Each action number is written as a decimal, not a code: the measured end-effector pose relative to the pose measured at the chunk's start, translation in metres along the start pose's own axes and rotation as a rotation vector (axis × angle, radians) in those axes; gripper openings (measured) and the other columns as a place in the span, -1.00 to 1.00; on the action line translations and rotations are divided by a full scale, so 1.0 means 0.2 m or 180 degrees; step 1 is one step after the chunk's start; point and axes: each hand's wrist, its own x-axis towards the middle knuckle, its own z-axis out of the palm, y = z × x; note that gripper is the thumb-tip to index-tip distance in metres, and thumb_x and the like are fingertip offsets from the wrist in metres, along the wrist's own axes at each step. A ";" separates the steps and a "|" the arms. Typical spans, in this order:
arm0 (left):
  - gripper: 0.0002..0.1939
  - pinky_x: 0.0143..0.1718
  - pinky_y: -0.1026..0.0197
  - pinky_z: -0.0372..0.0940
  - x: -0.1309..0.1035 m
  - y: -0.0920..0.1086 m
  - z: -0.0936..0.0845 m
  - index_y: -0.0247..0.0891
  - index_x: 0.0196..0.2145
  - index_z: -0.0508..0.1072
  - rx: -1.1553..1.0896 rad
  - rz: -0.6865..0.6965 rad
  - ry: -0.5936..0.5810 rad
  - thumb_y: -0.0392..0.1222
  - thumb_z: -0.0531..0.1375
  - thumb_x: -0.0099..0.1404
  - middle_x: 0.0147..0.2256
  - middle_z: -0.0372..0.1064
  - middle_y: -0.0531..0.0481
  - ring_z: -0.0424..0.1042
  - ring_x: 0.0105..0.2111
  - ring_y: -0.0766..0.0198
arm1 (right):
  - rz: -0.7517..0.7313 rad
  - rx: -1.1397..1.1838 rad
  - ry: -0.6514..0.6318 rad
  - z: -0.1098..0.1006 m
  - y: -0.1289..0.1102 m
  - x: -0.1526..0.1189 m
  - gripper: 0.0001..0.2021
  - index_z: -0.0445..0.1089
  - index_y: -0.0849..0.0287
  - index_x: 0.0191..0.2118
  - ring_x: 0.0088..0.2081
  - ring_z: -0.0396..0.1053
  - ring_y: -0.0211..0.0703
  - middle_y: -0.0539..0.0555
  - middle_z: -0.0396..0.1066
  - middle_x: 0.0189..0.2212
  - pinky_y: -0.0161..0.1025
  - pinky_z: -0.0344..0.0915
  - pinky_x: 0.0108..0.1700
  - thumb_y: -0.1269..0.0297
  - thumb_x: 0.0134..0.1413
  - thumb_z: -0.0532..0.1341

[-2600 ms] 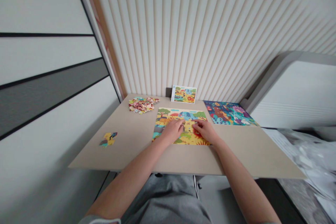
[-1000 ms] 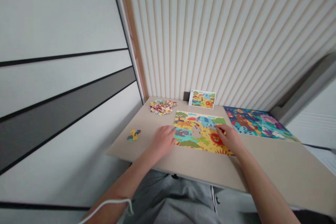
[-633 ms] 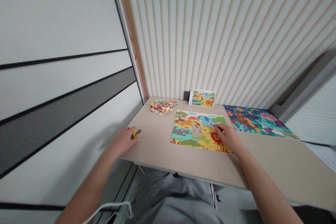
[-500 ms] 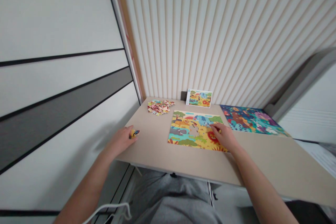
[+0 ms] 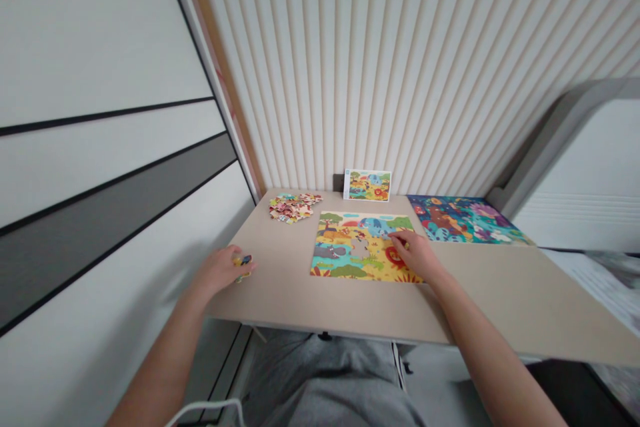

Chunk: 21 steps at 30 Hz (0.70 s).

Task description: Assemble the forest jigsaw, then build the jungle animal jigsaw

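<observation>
My left hand (image 5: pixel 220 271), at the left edge of the table, is closed around a few puzzle pieces (image 5: pixel 243 259) in yellow and dark colours. My right hand (image 5: pixel 414 251) rests over the right half of an animal jigsaw puzzle (image 5: pixel 336 267), near the blue elephant and the red-maned lion. Its thumb and fingers are pinched together at the surface. Whatever lies between those fingertips is too small to make out. The puzzle lies flat and shows trees, a hippo and a crocodile on yellow ground.
Loose puzzle pieces (image 5: pixel 292 209) form a pile at the back left. A picture card (image 5: pixel 367 185) of the same animal scene leans against the pleated wall. A second, dark blue puzzle (image 5: pixel 467 220) lies flat on the right. A white panelled wall (image 5: pixel 205 213) borders the table's left side.
The camera view has shifted slightly. In my left hand the pieces have turned, and more of them show below the fingers. My right hand keeps its pinch at about the same spot on the puzzle.
</observation>
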 end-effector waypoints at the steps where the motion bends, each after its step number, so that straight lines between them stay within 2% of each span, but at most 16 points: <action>1: -0.39 -0.14 0.11 0.28 0.01 0.00 0.00 -0.26 -0.12 0.48 0.0029 0.0050 -0.0003 0.27 0.30 0.04 -0.24 0.53 -0.16 0.47 -0.16 -0.06 | -0.0002 -0.0003 0.0000 0.00 0.00 0.00 -0.70 0.57 0.12 -0.07 -0.12 0.51 0.01 0.17 0.58 -0.11 -0.11 0.35 -0.01 0.24 0.31 0.09; 5: -0.57 -0.16 0.12 0.30 0.01 0.03 0.01 -0.22 -0.24 0.52 -0.0031 0.0310 0.0143 0.16 0.30 0.07 -0.27 0.53 -0.12 0.48 -0.14 -0.04 | -0.0013 0.0020 0.0012 -0.01 -0.01 0.00 -0.70 0.57 0.15 -0.08 -0.15 0.50 0.00 0.18 0.59 -0.15 -0.13 0.35 -0.04 0.25 0.31 0.10; 7: -0.62 -0.23 0.14 0.32 -0.01 0.10 0.01 -0.22 -0.29 0.52 -0.0337 0.0386 0.0164 0.13 0.30 0.08 -0.32 0.52 -0.08 0.50 -0.22 0.01 | -0.0024 0.0026 0.0011 -0.01 -0.01 0.00 -0.70 0.58 0.14 -0.08 -0.16 0.50 -0.02 0.17 0.59 -0.17 -0.15 0.35 -0.06 0.25 0.30 0.10; 9: -0.62 -0.32 0.17 0.32 -0.03 0.21 0.01 -0.24 -0.30 0.51 -0.0859 0.0520 -0.0002 0.14 0.28 0.12 -0.36 0.51 -0.05 0.50 -0.33 0.09 | -0.0021 0.0036 0.0002 -0.01 -0.01 0.00 -0.71 0.58 0.14 -0.09 -0.18 0.49 -0.03 0.16 0.59 -0.18 -0.16 0.35 -0.08 0.26 0.30 0.10; 12: -0.60 -0.33 0.20 0.36 -0.05 0.46 0.02 -0.24 -0.22 0.48 -0.1919 0.0727 -0.0375 0.17 0.26 0.22 -0.31 0.55 -0.03 0.52 -0.33 0.15 | -0.0011 0.0062 -0.0007 -0.01 -0.02 0.00 -0.71 0.58 0.14 -0.09 -0.20 0.49 -0.04 0.15 0.59 -0.18 -0.17 0.35 -0.09 0.27 0.29 0.11; 15: -0.62 -0.32 0.21 0.37 -0.03 0.78 0.09 -0.23 -0.18 0.45 -0.2392 0.1174 -0.0328 0.14 0.27 0.25 -0.28 0.55 -0.02 0.53 -0.31 0.17 | -0.0030 0.0065 -0.0030 -0.01 -0.03 0.00 -0.71 0.58 0.14 -0.10 -0.20 0.48 -0.04 0.15 0.59 -0.19 -0.17 0.34 -0.09 0.28 0.29 0.10; 18: -0.71 -0.33 0.21 0.37 0.05 1.08 0.23 -0.24 -0.20 0.46 -0.2327 0.1717 -0.0155 0.04 0.23 0.31 -0.29 0.53 -0.04 0.51 -0.34 0.20 | -0.0019 0.0038 -0.0040 -0.02 -0.03 0.00 -0.71 0.58 0.15 -0.10 -0.22 0.47 -0.04 0.16 0.59 -0.22 -0.16 0.34 -0.11 0.28 0.29 0.10; 21: -0.82 -0.24 0.19 0.37 0.12 1.29 0.38 -0.24 -0.25 0.47 -0.2080 0.1997 0.0024 -0.07 0.25 0.31 -0.28 0.52 -0.04 0.50 -0.28 0.20 | 0.0001 0.0062 -0.0030 -0.01 -0.02 -0.01 -0.71 0.58 0.15 -0.10 -0.20 0.48 -0.04 0.16 0.58 -0.20 -0.16 0.34 -0.08 0.27 0.30 0.10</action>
